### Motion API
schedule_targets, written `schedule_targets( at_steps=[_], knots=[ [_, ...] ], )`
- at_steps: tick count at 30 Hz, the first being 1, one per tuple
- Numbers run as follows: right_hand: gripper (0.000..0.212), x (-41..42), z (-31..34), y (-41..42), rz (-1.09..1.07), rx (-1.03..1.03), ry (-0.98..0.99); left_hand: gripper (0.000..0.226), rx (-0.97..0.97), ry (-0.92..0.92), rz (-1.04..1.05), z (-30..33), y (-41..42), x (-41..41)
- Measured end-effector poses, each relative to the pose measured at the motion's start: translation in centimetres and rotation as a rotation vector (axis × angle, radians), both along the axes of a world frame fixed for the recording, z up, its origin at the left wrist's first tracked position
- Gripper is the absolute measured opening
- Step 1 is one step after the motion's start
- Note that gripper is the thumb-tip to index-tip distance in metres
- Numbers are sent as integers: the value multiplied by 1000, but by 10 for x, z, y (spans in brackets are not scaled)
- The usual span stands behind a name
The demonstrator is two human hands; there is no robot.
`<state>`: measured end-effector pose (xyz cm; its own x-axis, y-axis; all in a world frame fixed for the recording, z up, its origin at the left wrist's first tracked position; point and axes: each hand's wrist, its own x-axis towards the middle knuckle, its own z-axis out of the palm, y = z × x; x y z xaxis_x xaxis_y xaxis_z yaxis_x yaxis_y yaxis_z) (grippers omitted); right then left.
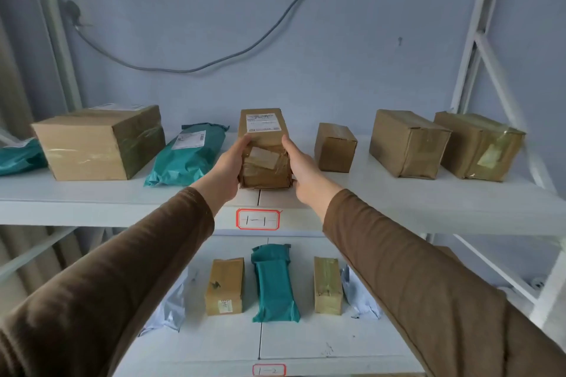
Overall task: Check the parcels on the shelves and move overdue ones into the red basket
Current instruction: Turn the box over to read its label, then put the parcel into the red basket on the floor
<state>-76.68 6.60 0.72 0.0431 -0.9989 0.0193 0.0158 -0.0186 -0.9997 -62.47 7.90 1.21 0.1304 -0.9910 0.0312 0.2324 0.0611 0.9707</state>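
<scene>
A taped cardboard parcel (264, 135) with a white label on top stands at the middle of the upper shelf (398, 193), near its front edge. My left hand (228, 170) grips its left side and my right hand (306, 171) grips its right side. Along the same shelf lie a large box (95, 144), a teal mailer bag (190, 156), a small box (335, 148) and two more taped boxes (407, 144) (477, 147). The red basket is out of view.
The lower shelf (306, 343) carries two small boxes (225, 286) (327, 286), a teal bag (274, 288) and pale grey bags (171, 306). Red-bordered tags (258, 219) mark the shelf edges. White rack posts (471, 40) rise on the right, and a grey cable (183, 70) hangs on the wall.
</scene>
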Motion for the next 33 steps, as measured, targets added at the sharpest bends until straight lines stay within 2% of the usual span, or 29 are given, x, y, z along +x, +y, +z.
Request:
schedule_targets(
  at_steps=[8,11,13,14,15,18,21,23,25,29,31,33],
  knots=[
    [71,22,-2,-41,32,-11,21,30,46,-27,56,3,-48,15],
    [68,23,-4,-45,49,-34,57,31,36,-93,86,4,-54,20],
    [68,19,-4,-46,15,-86,136,50,-52,-225,148,3,-63,25],
    [69,16,-4,-47,-25,-135,192,66,-116,-346,207,3,-66,27],
    [68,10,-4,-48,-72,-199,236,71,-191,-469,260,6,-65,27],
    [52,-13,1,-47,-230,-440,262,60,-488,-698,339,18,-60,14],
    [36,-48,4,-51,-463,-612,284,53,-710,-756,291,33,-54,-21],
    [34,-74,3,-60,-580,-606,248,52,-762,-739,184,36,-54,-51],
    [40,-96,1,-71,-619,-498,156,54,-689,-676,36,34,-55,-82],
    [66,-126,-1,-89,-510,-164,1,61,-280,-556,-191,23,-74,-125],
    [66,-134,-5,-90,-406,-28,-22,56,-115,-501,-236,17,-85,-134],
    [61,-138,-7,-92,-279,46,-22,45,-10,-347,-268,11,-91,-140]
  ],
)
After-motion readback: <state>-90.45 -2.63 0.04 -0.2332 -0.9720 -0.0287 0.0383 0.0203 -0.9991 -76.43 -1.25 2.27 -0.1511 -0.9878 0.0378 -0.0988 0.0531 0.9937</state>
